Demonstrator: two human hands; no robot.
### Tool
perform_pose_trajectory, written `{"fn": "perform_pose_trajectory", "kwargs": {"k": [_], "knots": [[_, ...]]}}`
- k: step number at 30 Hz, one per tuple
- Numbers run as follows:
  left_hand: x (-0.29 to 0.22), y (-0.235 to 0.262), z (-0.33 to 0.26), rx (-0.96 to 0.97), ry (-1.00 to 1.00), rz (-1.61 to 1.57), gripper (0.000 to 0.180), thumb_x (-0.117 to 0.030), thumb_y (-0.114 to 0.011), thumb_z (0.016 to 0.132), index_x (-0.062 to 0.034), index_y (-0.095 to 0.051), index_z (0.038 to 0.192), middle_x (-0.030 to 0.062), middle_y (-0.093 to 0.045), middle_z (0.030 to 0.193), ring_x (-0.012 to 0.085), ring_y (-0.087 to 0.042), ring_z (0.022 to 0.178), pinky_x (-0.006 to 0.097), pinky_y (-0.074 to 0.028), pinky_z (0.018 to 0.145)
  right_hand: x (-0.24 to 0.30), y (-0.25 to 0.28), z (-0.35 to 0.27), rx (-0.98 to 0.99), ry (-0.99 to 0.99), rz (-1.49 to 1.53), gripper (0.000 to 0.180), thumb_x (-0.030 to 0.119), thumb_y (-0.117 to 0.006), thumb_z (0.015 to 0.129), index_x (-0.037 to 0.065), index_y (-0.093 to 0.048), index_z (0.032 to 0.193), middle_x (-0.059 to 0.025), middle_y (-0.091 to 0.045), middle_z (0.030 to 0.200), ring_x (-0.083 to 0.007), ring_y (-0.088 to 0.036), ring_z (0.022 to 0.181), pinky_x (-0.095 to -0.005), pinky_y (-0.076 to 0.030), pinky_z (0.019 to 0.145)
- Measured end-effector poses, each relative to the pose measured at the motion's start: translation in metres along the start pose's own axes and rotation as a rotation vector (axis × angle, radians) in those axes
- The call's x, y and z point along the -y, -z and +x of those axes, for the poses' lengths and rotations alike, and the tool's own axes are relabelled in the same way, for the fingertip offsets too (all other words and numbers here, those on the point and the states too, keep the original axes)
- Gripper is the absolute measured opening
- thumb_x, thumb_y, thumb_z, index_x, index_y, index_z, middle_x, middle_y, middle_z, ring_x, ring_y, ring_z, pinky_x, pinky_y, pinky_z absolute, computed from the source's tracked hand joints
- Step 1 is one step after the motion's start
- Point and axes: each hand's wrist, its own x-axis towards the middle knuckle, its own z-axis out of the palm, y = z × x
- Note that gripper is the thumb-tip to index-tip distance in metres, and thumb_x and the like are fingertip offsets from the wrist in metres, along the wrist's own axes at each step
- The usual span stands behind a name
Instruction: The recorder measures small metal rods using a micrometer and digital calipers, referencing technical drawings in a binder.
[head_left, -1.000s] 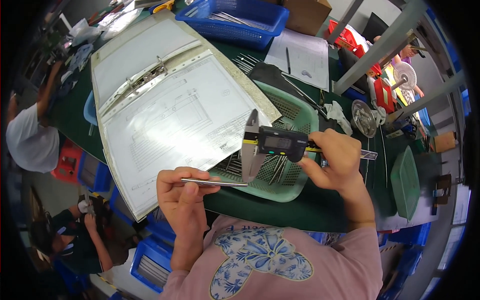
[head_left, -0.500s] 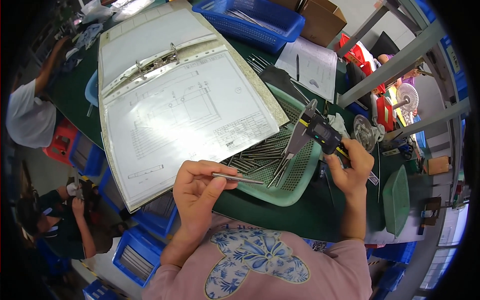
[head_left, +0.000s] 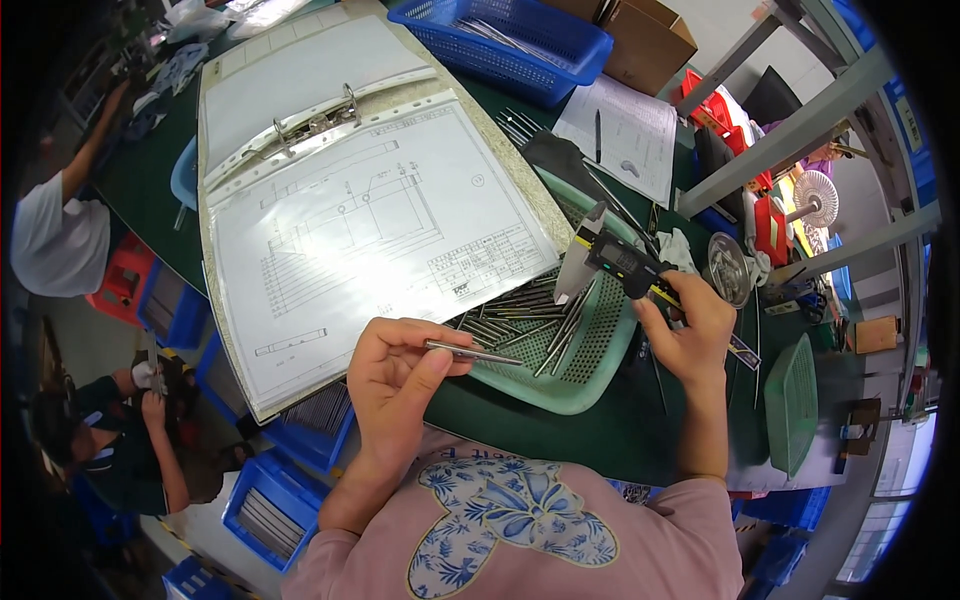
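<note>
My left hand (head_left: 400, 375) pinches a thin metal rod (head_left: 475, 353) by one end and holds it level over the near rim of a green perforated tray (head_left: 600, 345). Several more metal rods (head_left: 535, 320) lie loose in that tray. My right hand (head_left: 690, 325) grips a digital caliper (head_left: 615, 258) by its beam, jaws pointing down over the tray, a hand's width right of the held rod and apart from it.
An open ring binder (head_left: 350, 190) with a technical drawing lies at the left. Behind are a blue basket (head_left: 500, 40) of rods, a paper sheet with a pen (head_left: 620, 130) and a second green tray (head_left: 790, 400). Other people sit at the far left.
The caliper has swung up and rightward, away from the rod. My left hand with the rod has stayed near the tray's near rim; the view has shifted.
</note>
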Motion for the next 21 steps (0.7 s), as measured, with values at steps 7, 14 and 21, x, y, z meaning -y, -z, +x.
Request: {"fn": "perform_pose_trajectory", "kwargs": {"k": [7,14,21], "knots": [[0.001,0.000,0.002,-0.011,0.015,0.008,0.013,0.001,-0.049,0.083,0.0024,-0.042,0.093,0.0197,-0.055,0.094,0.0172,-0.057,0.083,0.025,-0.049,0.073,0.000,-0.001,-0.001,0.017,0.000,-0.012,0.028,0.020,-0.073,0.061,0.003,-0.059,0.078,-0.0051,-0.052,0.058,-0.0163,-0.047,0.044,-0.0252,-0.036,0.041],[0.004,0.005,-0.002,-0.070,0.029,-0.031,0.013,0.003,-0.049,0.082,0.0036,-0.043,0.094,0.0183,-0.057,0.094,0.0160,-0.057,0.083,0.026,-0.049,0.074,0.001,-0.014,0.000,0.052,0.023,0.030,0.028,0.019,-0.073,0.062,0.003,-0.059,0.080,-0.0068,-0.054,0.062,-0.0184,-0.051,0.047,-0.0255,-0.039,0.044],[0.013,0.006,0.001,-0.051,0.094,-0.077,0.012,0.000,-0.050,0.083,0.0020,-0.044,0.094,0.0153,-0.057,0.096,0.0145,-0.057,0.084,0.025,-0.049,0.074,-0.001,-0.024,-0.014,0.112,-0.100,0.096,0.027,0.015,-0.071,0.063,0.000,-0.058,0.082,-0.0089,-0.057,0.067,-0.0166,-0.052,0.049,-0.0248,-0.041,0.046]]}}
